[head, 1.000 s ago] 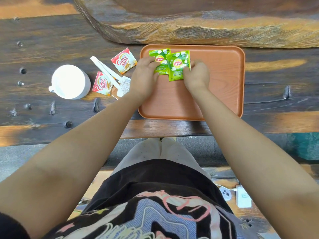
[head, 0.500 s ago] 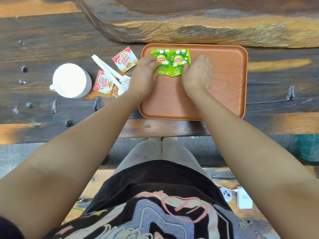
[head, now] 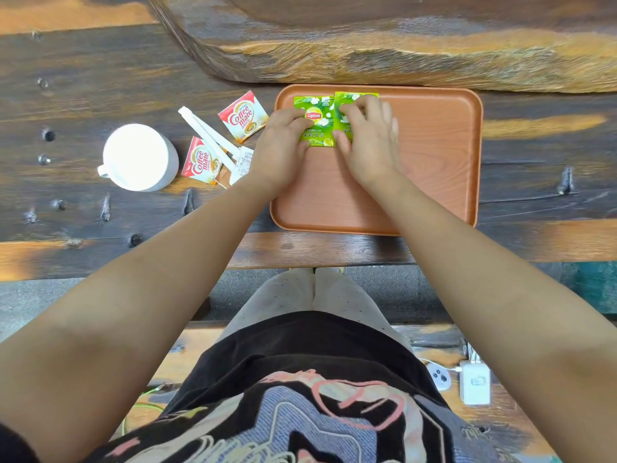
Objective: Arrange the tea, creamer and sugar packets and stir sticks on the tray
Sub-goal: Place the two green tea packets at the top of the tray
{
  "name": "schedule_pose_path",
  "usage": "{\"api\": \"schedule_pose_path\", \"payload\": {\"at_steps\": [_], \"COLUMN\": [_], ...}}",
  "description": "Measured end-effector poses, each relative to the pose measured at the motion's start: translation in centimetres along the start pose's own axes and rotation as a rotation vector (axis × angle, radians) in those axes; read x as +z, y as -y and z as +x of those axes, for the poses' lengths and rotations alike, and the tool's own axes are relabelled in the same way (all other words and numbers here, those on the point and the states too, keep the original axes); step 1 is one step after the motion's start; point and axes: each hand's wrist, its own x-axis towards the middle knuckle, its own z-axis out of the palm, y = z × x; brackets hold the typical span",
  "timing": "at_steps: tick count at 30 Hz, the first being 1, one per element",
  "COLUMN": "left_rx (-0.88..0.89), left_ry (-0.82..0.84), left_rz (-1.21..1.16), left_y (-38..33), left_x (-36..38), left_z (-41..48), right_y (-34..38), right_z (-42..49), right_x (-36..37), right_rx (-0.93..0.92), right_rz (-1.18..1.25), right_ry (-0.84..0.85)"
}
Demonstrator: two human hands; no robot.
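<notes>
The step in hand looks like squaring up the tea: two green tea packets (head: 314,120) lie side by side, edges touching or slightly overlapped, at the far left corner of the tray (head: 434,168). The left hand (head: 283,145) rests at the left packet's near left edge, its fingers bent and together against the packet, pressing rather than pinching as far as I can tell. The right hand (head: 367,138) lies flat over the right packet, fingers slightly spread and pressing down, hiding most of it. Everything else is on the table, left of the tray: two red creamer packets (head: 243,116), one close to the tray's far left corner and one nearer the mug (head: 138,157), with two white stir sticks (head: 203,137) lying slantwise between them, and at least one pale sugar packet (head: 243,162) at the sticks' near end; whether there are more sugar packets under them I cannot tell. The rest of the tray is bare. The next move, I judge, calls for lifting a hand off the tea and reaching left for a creamer packet, to lay it beside or in front of the tea.
</notes>
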Motion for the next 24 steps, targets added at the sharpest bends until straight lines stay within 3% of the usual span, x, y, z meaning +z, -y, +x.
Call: {"api": "schedule_pose_path", "payload": {"at_steps": [19,24], "left_rx": [0.020,0.008], "left_ry": [0.017,-0.067], "left_rz": [0.015,-0.077], "left_y": [-0.1,0.9], "left_x": [-0.8,-1.9], "left_z": [0.5,-0.4], "right_y": [0.1,1.5], "right_z": [-0.1,0.3], "right_x": [-0.6,-1.0], "right_rx": [-0.020,-0.060], "right_rz": [0.011,0.045], "right_ry": [0.035,-0.006]}}
